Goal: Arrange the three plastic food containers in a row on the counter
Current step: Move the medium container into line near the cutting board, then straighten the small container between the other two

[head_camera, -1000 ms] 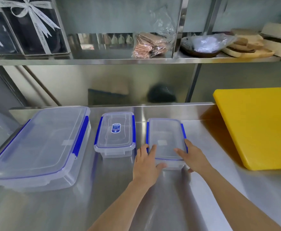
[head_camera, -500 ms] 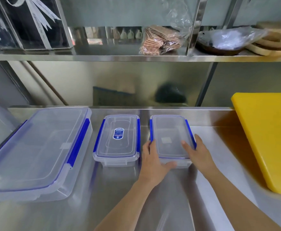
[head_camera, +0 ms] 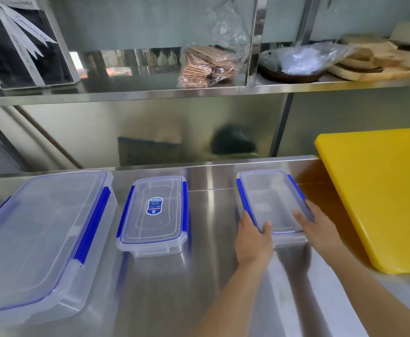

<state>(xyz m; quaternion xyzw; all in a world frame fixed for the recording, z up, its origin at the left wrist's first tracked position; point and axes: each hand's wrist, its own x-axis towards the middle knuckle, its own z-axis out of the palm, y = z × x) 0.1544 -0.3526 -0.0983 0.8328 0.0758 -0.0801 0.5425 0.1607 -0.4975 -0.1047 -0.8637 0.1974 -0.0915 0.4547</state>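
Observation:
Three clear plastic containers with blue clips stand on the steel counter (head_camera: 209, 283). A large container (head_camera: 38, 239) is at the left. A small container with a blue label (head_camera: 154, 216) sits in the middle. A second small container (head_camera: 269, 198) is to the right, a wide gap away from the labelled one. My left hand (head_camera: 252, 239) grips its near left corner, thumb on the lid. My right hand (head_camera: 315, 227) holds its near right side.
A thick yellow cutting board (head_camera: 379, 195) lies at the right, close to the held container. A steel shelf (head_camera: 199, 93) above carries a black ribboned box (head_camera: 21, 45), a bag of brown packets (head_camera: 206, 66), a dark bowl with plastic (head_camera: 294, 66) and wooden boards (head_camera: 374, 62).
Both hands have slid the right small container rightward, away from the labelled one, toward the yellow board. The other two containers have stayed put.

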